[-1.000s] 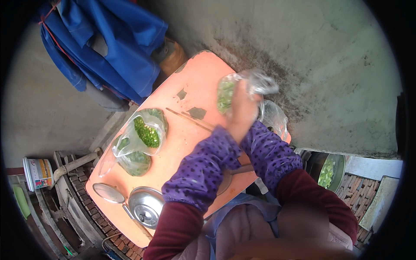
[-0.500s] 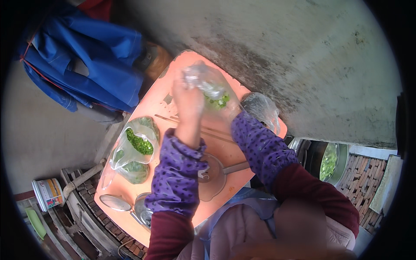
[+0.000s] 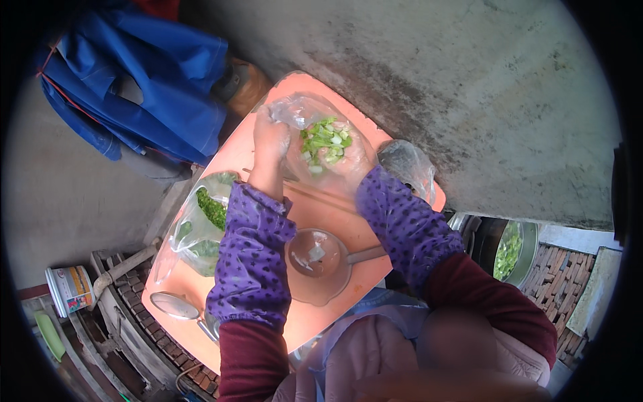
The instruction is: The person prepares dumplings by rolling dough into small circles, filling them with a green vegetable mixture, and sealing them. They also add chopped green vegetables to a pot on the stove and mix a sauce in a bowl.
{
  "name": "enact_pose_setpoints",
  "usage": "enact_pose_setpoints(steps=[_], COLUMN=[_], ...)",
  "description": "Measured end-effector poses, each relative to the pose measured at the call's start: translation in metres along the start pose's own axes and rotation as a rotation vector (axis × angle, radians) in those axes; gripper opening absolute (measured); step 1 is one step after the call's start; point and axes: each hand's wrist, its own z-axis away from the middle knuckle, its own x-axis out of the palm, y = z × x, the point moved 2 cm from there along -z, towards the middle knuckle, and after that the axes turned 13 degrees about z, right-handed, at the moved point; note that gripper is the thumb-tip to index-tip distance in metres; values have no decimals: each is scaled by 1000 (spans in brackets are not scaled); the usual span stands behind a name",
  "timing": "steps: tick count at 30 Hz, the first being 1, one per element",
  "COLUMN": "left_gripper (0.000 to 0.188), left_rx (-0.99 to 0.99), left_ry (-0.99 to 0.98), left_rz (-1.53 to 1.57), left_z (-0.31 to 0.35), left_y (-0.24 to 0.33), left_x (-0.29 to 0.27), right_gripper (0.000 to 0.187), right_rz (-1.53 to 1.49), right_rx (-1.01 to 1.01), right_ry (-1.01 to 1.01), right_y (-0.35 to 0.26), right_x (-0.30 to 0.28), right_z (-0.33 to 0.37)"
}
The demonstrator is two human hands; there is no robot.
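Over the far part of the orange table, a clear plastic bag (image 3: 298,110) with chopped greens (image 3: 326,139) is stretched between my hands. My left hand (image 3: 271,137) is closed on the bag's left edge. My right hand (image 3: 355,153) grips the bag's right side, partly seen through the plastic, with its fingers partly covered by the greens. Just nearer than the bag, a pair of chopsticks (image 3: 328,199) lies on the table. A brown pan or ladle-like vessel with a handle (image 3: 318,268) stands between my forearms.
Another clear bag with finely chopped greens (image 3: 211,209) lies left of my left forearm. A round metal lid (image 3: 174,305) is at the table's (image 3: 157,328) near left. Behind my right arm stand a crumpled clear bag (image 3: 407,164) and a pot of greens (image 3: 512,251). A wall borders the far side.
My left hand has moved left and slightly nearer, spreading the bag so the chopped greens show more. My right hand stays about in place. The view has shifted a little.
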Motion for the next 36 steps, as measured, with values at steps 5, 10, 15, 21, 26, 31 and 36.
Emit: enact_pose_setpoints(steps=[5,10,15,21,26,31,36], left_gripper=[29,33,34,23,26,35,38], left_rx=[-124,-109,-30,19,-130,-233,-187], left_ry=[55,124,30,-124,-79,-75,-99], left_rz=[92,45,103,-41,105,46,53], left_z=[-7,-6,-12,-31,-26,-19,-16], left_y=[5,11,-8,-30,-38,-47,-60], left_x=[-7,-4,-11,-31,-24,-17,-17], right_gripper=[37,38,39,44,44,32,41], right_rz=[27,-44,-15,42,73,387,1257], right_rx=[-7,-45,-143,-347,-634,-942,-420], right_ry=[26,-133,-120,-14,154,750,1647], right_y=[4,3,-18,-71,-125,-174,-179], right_x=[24,39,69,90,74,-6,-106], right_z=[32,65,119,249,409,544,591])
